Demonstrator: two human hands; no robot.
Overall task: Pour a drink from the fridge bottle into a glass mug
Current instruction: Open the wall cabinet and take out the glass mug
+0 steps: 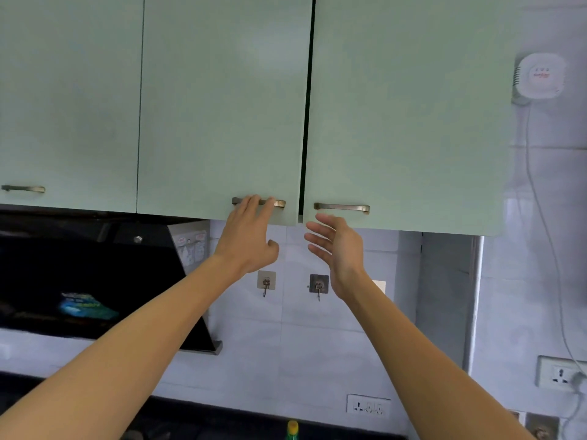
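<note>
Up at the wall cupboards, both arms are raised and this looks like the hunt for a glass mug. No glass mug is in sight, and the fridge bottle isn't in view either.

The left hand (pixel 251 236) is the one making contact. Its fingers are stretched out, with the tips lying across the middle door's handle (pixel 280 203), and as far as I can see they aren't wrapped round it. That bar runs level along the foot of the middle door (pixel 222 106).

The right hand (pixel 336 246) hangs just below and a touch left of the right door's handle (pixel 342 207). Its fingers are spread, the palm faces inward, and it holds nothing. That second bar also lies level, so the right hand has to go up and to the right to reach it.

I'd say the left hand is nearer to a pull, since it only needs to hook and draw the door outward.

Both the middle door and the right door (pixel 409 115) are closed, with a dark slit between them, so what's on the shelves is hidden.

Below, two wall hooks (pixel 266 282) hang empty. A black hood (pixel 95 281) sits to the left, and a yellow-capped bottle (pixel 292 429) peeks in at the bottom edge.
</note>
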